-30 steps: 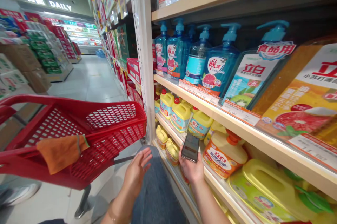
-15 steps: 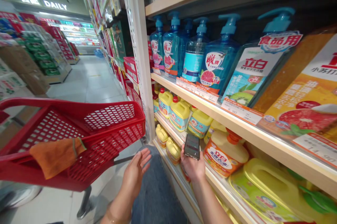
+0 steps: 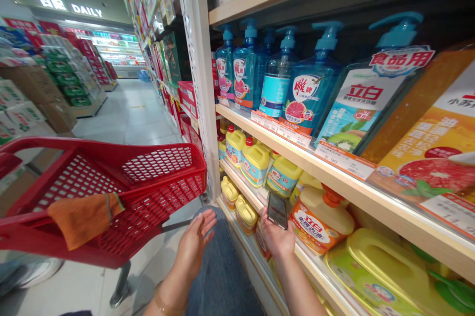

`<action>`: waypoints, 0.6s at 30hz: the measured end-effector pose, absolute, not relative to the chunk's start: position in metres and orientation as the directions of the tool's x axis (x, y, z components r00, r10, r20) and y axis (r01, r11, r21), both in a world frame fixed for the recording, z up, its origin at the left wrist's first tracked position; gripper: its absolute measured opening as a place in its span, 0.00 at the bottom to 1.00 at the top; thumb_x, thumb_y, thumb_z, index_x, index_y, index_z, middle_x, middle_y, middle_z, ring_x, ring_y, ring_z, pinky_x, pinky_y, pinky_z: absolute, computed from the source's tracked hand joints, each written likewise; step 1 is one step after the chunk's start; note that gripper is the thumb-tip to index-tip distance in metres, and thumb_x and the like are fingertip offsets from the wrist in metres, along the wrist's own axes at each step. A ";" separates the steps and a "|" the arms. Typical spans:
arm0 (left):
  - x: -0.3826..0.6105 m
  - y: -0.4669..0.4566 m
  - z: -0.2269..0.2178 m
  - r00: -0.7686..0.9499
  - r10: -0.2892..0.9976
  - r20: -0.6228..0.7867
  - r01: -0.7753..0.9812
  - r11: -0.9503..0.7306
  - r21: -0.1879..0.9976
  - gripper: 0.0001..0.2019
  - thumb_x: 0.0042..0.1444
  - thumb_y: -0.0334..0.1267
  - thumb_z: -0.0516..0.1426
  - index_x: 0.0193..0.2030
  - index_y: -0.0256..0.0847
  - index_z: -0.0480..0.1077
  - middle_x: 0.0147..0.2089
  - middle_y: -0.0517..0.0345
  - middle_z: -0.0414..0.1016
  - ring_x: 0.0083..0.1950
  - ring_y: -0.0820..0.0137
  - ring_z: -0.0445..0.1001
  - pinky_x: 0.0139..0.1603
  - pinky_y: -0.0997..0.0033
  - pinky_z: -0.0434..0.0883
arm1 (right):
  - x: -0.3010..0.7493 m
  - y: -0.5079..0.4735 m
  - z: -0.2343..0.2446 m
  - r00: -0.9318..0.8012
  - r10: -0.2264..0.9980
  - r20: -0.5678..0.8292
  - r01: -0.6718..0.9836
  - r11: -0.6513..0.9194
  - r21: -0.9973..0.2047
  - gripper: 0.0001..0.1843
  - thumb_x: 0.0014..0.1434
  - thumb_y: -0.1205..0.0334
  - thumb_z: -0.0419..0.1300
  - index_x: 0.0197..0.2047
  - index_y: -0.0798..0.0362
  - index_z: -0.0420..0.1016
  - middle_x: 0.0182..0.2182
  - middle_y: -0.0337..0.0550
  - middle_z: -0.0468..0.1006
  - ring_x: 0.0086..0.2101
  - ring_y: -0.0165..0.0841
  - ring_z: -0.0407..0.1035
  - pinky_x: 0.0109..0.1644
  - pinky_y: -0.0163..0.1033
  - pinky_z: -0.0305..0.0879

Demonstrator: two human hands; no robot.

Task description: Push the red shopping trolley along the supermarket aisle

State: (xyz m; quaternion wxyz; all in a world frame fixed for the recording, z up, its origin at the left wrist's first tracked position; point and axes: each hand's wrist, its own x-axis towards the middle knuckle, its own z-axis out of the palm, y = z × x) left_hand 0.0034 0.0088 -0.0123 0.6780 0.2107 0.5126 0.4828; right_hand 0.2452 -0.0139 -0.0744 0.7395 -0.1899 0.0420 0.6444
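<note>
A dark smartphone (image 3: 277,210) rests in my right hand (image 3: 279,237), screen up, with the fingers curled around its edges. Right behind it are yellow jugs of dish soap (image 3: 284,176) on the lower shelf. A large jug with an orange cap (image 3: 322,214) stands just right of that hand. My left hand (image 3: 196,239) is held over my knee, empty, palm turned up and fingers stretched out. Left of it stands a red shopping cart (image 3: 163,167) with an orange cloth (image 3: 86,219) draped over its side.
Blue pump bottles (image 3: 302,88) line the shelf above, with price tags (image 3: 339,159) along its wooden edge. A white shelf post (image 3: 202,68) rises between the cart and the shelves. The tiled aisle (image 3: 135,118) runs back past stacked cartons (image 3: 52,98). Part of a shoe (image 3: 40,274) shows under the cart.
My right hand and the phone have shifted slightly right and down, and the phone is turned a little. The left hand stays open, barely moved. The whole view has shifted slightly.
</note>
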 end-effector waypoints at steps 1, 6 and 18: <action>0.004 0.009 -0.013 0.009 0.871 -0.492 -0.438 0.446 0.781 0.15 0.63 0.45 0.49 0.49 0.42 0.71 0.58 0.49 0.72 0.60 0.62 0.69 0.55 0.61 0.65 | 0.245 -0.014 -0.074 0.169 0.937 -0.306 -0.970 0.103 -0.222 0.23 0.61 0.49 0.43 0.44 0.50 0.75 0.48 0.49 0.76 0.51 0.40 0.69 0.47 0.51 0.68; 0.004 0.009 -0.013 -0.001 0.871 -0.491 -0.429 0.443 0.787 0.15 0.62 0.44 0.50 0.49 0.42 0.72 0.57 0.48 0.73 0.58 0.62 0.70 0.53 0.61 0.67 | 0.243 -0.015 -0.072 0.212 0.938 -0.273 -0.957 0.144 -0.250 0.22 0.59 0.49 0.46 0.46 0.48 0.74 0.51 0.49 0.74 0.53 0.41 0.66 0.50 0.55 0.65; 0.001 0.008 -0.012 0.007 0.871 -0.491 -0.439 0.444 0.781 0.15 0.63 0.43 0.49 0.50 0.41 0.71 0.58 0.49 0.72 0.58 0.64 0.71 0.53 0.64 0.68 | 0.239 -0.018 -0.067 0.229 0.937 -0.265 -0.942 0.145 -0.304 0.24 0.59 0.44 0.47 0.47 0.49 0.73 0.55 0.52 0.70 0.57 0.44 0.63 0.53 0.62 0.63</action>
